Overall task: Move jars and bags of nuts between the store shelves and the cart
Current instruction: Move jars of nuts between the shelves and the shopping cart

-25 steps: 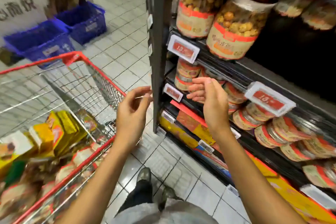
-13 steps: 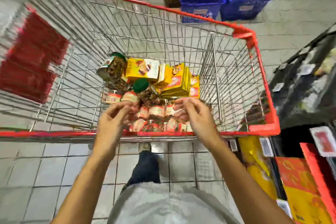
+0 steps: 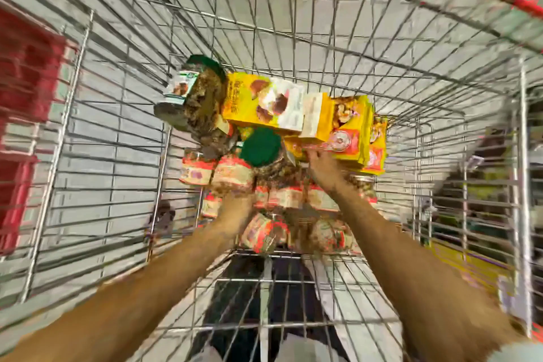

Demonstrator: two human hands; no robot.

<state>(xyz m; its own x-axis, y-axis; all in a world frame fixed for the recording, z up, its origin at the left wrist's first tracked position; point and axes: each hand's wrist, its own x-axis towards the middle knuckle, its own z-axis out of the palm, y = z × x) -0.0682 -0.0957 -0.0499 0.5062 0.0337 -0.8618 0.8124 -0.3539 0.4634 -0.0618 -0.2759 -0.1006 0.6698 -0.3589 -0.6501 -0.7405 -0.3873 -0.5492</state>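
Both hands reach into the wire cart among packed nuts

The cart (image 3: 323, 47) is chrome wire mesh with a red rim; flat glossy yellow bags (image 3: 264, 103) lie toward its far end, round red-labelled jars (image 3: 235, 175) at the near end, a green lid (image 3: 260, 147) between. The left hand (image 3: 235, 209) sits on the jars, the right hand (image 3: 323, 167) touches a yellow bag's edge; motion blur hides both grips, so I cannot tell

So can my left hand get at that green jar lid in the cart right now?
Probably yes: the left hand is already down among the jars just below the green lid, which lies uncovered on top.
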